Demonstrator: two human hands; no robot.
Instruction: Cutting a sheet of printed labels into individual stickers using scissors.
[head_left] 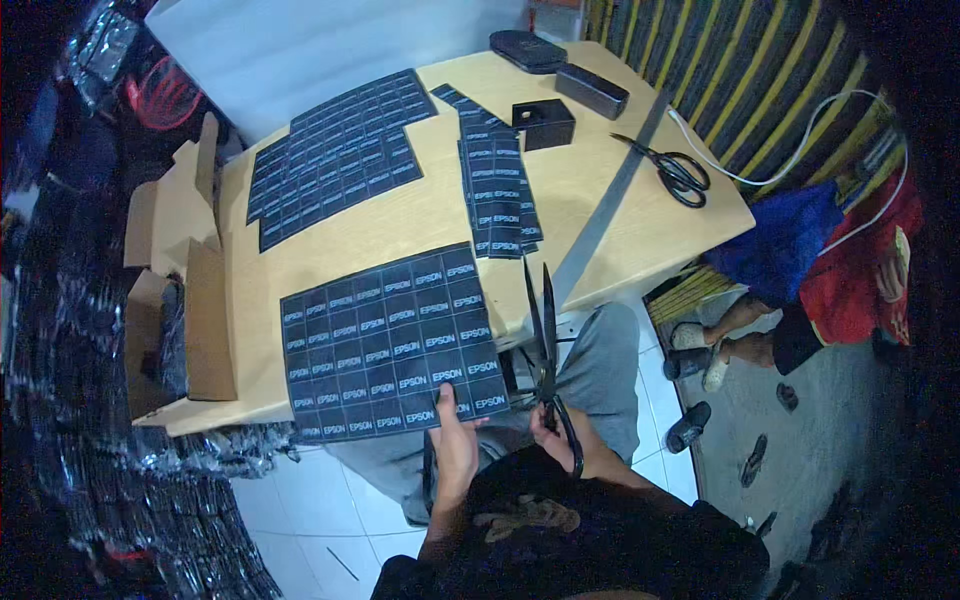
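My left hand grips the lower right edge of a black label sheet, thumb on top. The sheet is printed with a grid of small white-lettered labels and reaches over the table's near edge. In my right hand is a pair of black-handled scissors. Their blades point away from me, slightly parted, just right of the sheet and not touching it. Beyond them, cut label strips lie overlapped on the table. More label sheets are spread at the far left.
On the wooden table lie a second pair of scissors, a long flat grey strip and black boxes. An open cardboard box stands at the left edge. Another person's feet and several slippers are at right.
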